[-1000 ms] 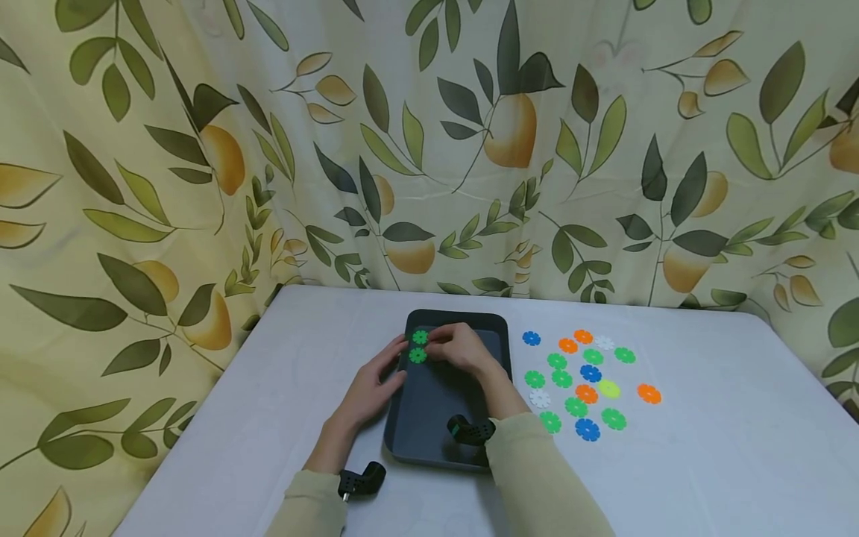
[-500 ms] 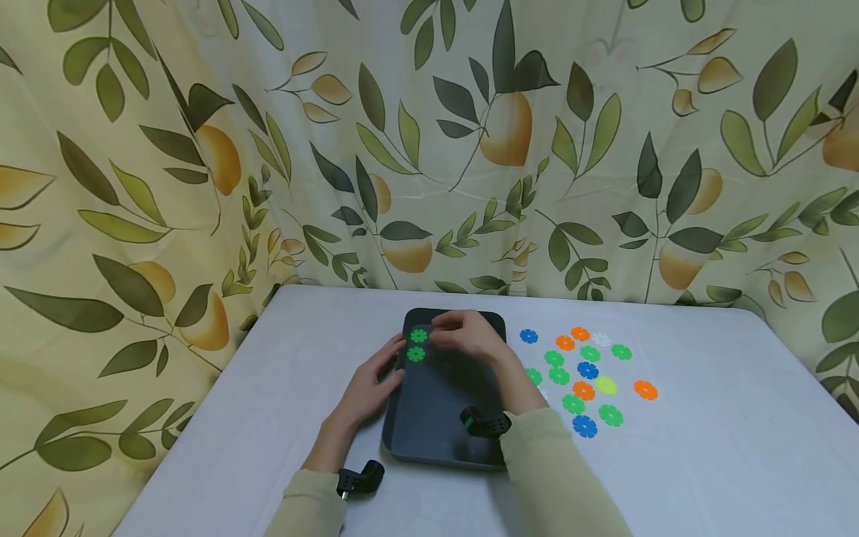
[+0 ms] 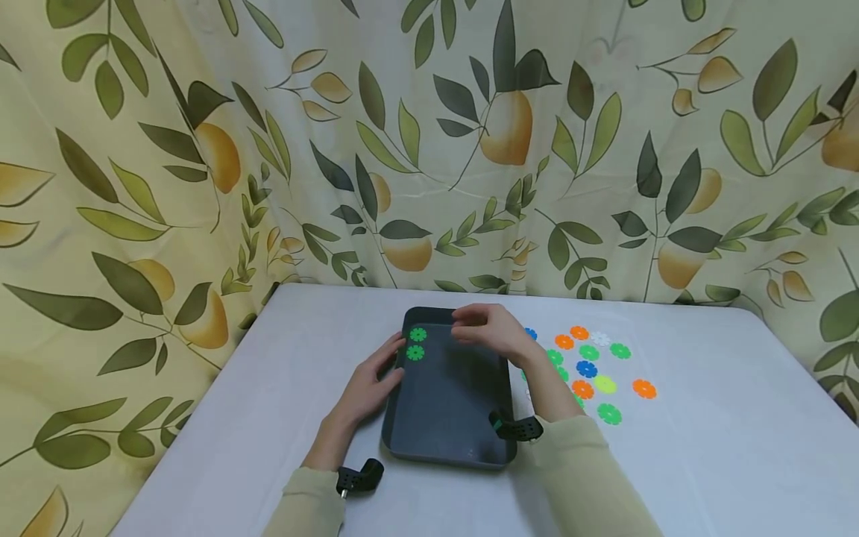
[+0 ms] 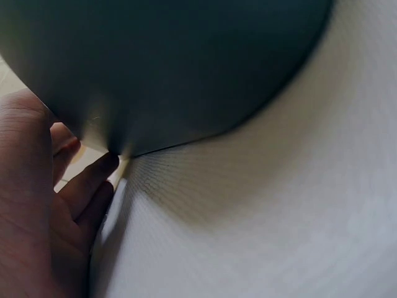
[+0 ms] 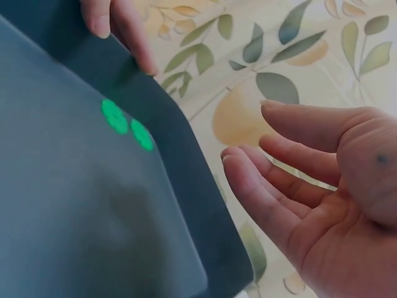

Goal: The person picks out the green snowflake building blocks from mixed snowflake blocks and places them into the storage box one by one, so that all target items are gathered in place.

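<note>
Two green discs [image 3: 417,344] lie in my dark tray [image 3: 443,418], one just behind the other at its far left corner. To the right of the tray a scatter of discs [image 3: 590,369] sits on the white table [image 3: 705,440]: I can count roughly ten, in green, orange, blue, white and yellow, though my forearm hides some. My right hand [image 3: 488,330] hovers above the tray's far edge, fingers loosely spread and holding nothing. My left hand [image 3: 370,382] rests straight-fingered against the tray's left rim. The discs are flat, notched, flower-shaped plastic; the tray is smooth and round-cornered.
</note>
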`<state>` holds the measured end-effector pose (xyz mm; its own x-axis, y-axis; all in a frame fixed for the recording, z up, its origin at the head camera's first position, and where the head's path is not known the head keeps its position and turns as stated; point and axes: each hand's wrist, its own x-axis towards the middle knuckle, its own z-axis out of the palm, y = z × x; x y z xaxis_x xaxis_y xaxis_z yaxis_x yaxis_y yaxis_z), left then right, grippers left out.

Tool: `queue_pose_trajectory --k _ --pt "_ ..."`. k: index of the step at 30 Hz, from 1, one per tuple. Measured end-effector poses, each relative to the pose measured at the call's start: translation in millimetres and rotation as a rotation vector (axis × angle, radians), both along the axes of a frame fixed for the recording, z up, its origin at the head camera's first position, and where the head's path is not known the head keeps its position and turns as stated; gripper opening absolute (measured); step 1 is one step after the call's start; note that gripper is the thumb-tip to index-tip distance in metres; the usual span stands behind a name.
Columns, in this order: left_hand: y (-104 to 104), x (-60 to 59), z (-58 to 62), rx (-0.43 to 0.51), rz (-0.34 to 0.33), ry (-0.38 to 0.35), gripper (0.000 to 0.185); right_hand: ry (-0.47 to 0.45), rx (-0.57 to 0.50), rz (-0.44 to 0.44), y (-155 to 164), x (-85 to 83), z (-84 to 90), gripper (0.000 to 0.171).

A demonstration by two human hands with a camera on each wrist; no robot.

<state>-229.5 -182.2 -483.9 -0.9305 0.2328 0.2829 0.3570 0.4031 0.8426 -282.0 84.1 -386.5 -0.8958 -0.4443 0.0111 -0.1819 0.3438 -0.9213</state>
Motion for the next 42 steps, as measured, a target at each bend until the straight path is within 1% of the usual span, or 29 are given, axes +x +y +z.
queue_pose_trajectory --k 3,12,20,29,33,38,42 --pt "0 -0.2 0.9 -0.004 0.007 -0.001 0.052 -0.005 -0.002 -0.008 6 1.6 1.4 0.045" --pt "-2 -0.6 0.2 -0.003 0.014 -0.007 0.051 0.030 0.039 -0.050 31 6.5 3.1 0.044" --pt "-1 -0.1 -1.2 0.007 0.011 -0.006 0.051 0.012 0.061 -0.078 55 14.0 9.0 0.047" --pt "1 -0.1 -0.4 -0.005 0.015 -0.007 0.051 -0.024 0.054 -0.096 78 23.4 13.1 0.049" --pt "1 0.2 0.8 -0.006 0.016 -0.010 0.051 -0.026 0.064 -0.094 88 28.6 12.0 0.050" --pt "1 0.9 1.8 -0.004 0.019 -0.021 0.051 -0.033 0.117 -0.124 103 33.6 6.3 0.054" --pt "1 1.3 1.7 -0.002 0.018 -0.022 0.052 -0.043 0.124 -0.139 114 40.2 3.1 0.055"
